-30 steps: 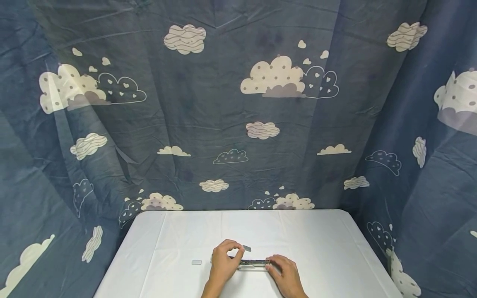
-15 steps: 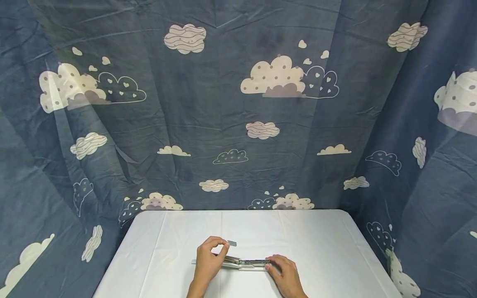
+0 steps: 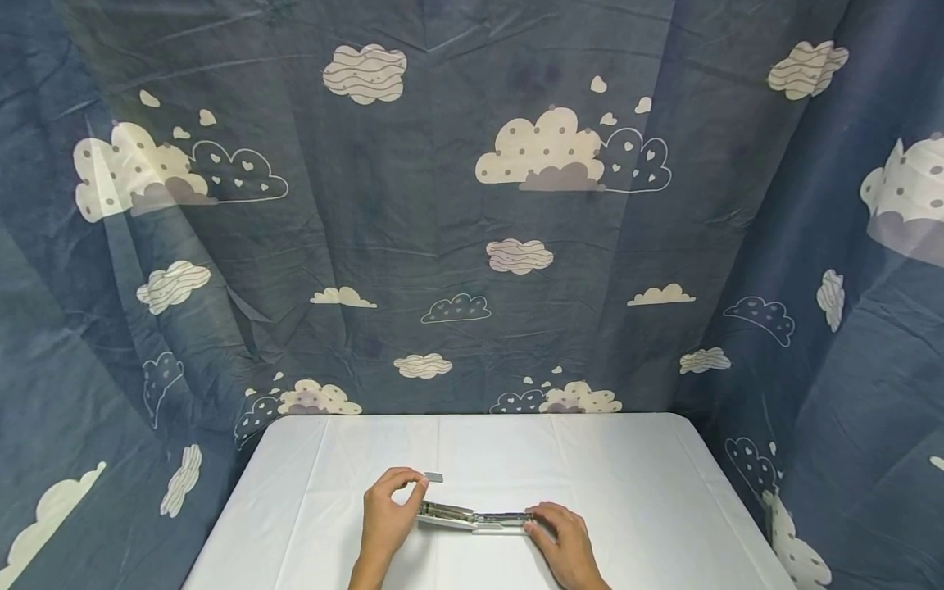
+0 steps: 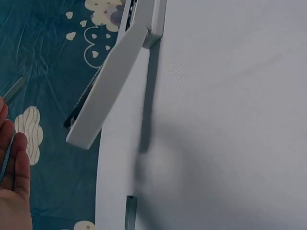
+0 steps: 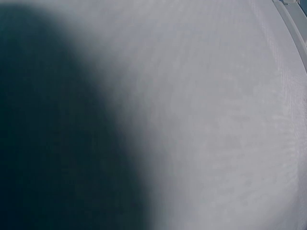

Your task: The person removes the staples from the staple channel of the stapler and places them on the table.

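Observation:
A white stapler (image 3: pixel 447 515) is opened out on the table, its inner metal parts facing up. Its left arm is raised at a slant, as the left wrist view also shows. My right hand (image 3: pixel 566 542) grips the stapler's right end between thumb and fingers. Just left of the raised arm, my left hand (image 3: pixel 387 515) pinches a small grey strip of staples (image 3: pixel 435 477) between thumb and forefinger, clear of the stapler. A second staple strip (image 4: pixel 130 212) lies on the table in the left wrist view; the left hand hides it in the head view.
The table (image 3: pixel 627 467) has a white cover. Behind and at both sides hangs a dark blue curtain (image 3: pixel 442 205) with a cloud print. The right wrist view is mostly white cloth (image 5: pixel 216 120) and a dark shadow.
My left hand has moved left from over the stapler with the staple strip, uncovering the stapler's raised arm and covering the strip on the table. The right hand has stayed in place.

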A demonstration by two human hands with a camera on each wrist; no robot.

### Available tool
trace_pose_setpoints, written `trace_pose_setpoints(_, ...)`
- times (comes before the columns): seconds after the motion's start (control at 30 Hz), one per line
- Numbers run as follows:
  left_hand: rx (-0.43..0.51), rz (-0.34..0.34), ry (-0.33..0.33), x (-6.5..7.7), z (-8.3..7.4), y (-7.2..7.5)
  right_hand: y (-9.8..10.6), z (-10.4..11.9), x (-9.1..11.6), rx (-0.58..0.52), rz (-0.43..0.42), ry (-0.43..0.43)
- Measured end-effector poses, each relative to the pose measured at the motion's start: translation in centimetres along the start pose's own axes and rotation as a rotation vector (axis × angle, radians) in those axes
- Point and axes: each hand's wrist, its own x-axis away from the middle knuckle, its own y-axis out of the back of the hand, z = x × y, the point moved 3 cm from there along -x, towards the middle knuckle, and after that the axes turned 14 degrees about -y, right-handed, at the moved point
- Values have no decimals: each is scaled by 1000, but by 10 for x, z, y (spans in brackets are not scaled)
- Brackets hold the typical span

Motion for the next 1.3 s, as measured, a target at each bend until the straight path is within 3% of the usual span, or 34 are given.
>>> trace_pose_setpoints(0.27,-13,-29,45,7,12,16,-1,-1,-1,10,-7,8)
trace_pose_setpoints(0.77,-58,-72,166,33,48,47,2,2,5,-17,-33,31)
trace_pose_setpoints(1.07,-49,-49,204,52,67,62,4,2,3,-36,-23,28)
trace_pose_setpoints(1.3,-60,13,286,59,72,73,3,0,3,-48,-38,42)
